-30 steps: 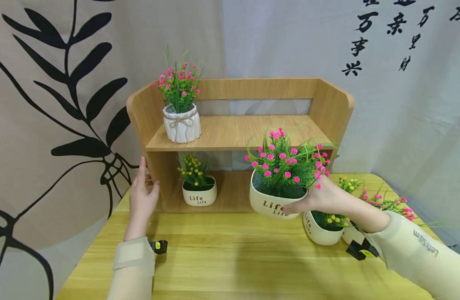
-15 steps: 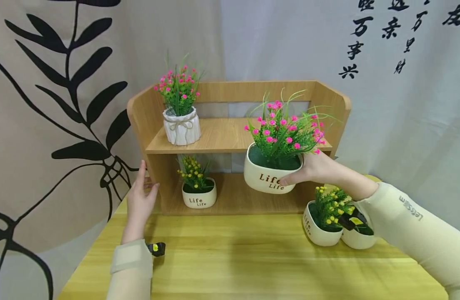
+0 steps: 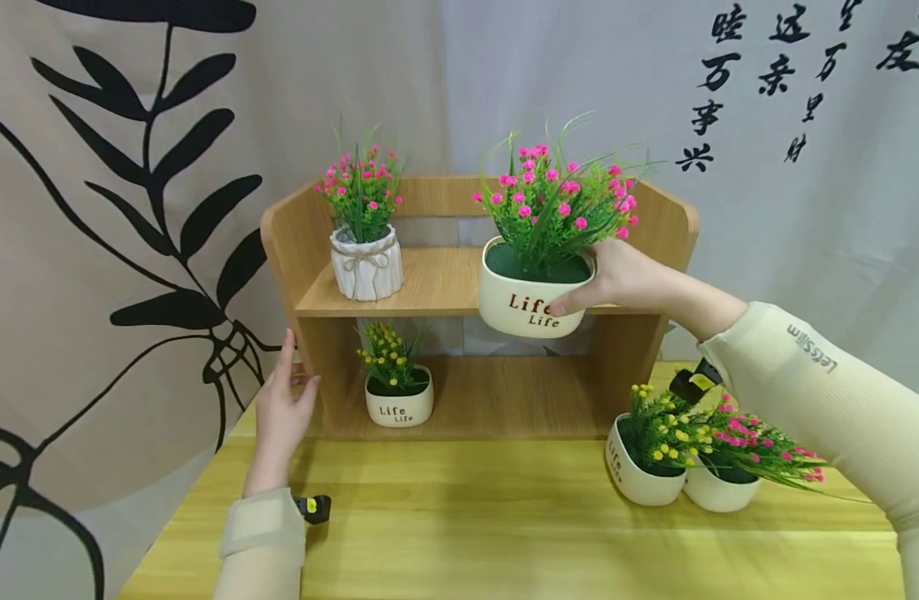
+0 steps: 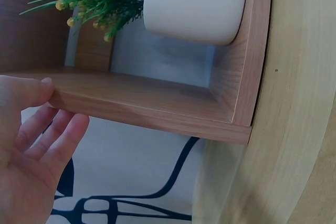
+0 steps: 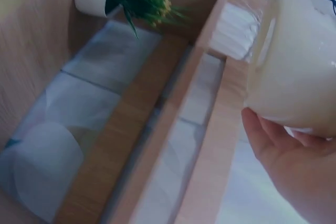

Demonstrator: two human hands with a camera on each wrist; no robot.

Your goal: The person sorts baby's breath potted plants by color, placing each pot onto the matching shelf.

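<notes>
My right hand grips the right end of a cream oval pot lettered "Life", planted with pink artificial flowers. The pot hangs in front of the upper board of a two-tier wooden desk shelf. Seen from the right wrist, the fingers are against the pot's smooth side. My left hand holds the front edge of the shelf's left side panel. In the left wrist view its thumb lies on the inner side and its fingers on the outer side.
A white pot with twine stands at the upper left of the shelf. Below it sits a small yellow-flowered pot. On the table at right, a yellow-flowered pot and a pink-flowered pot stand side by side.
My right hand has raised the potted plant from low in front of the shelf to the upper board's height, moving slightly left. My left hand keeps its place on the side panel.
</notes>
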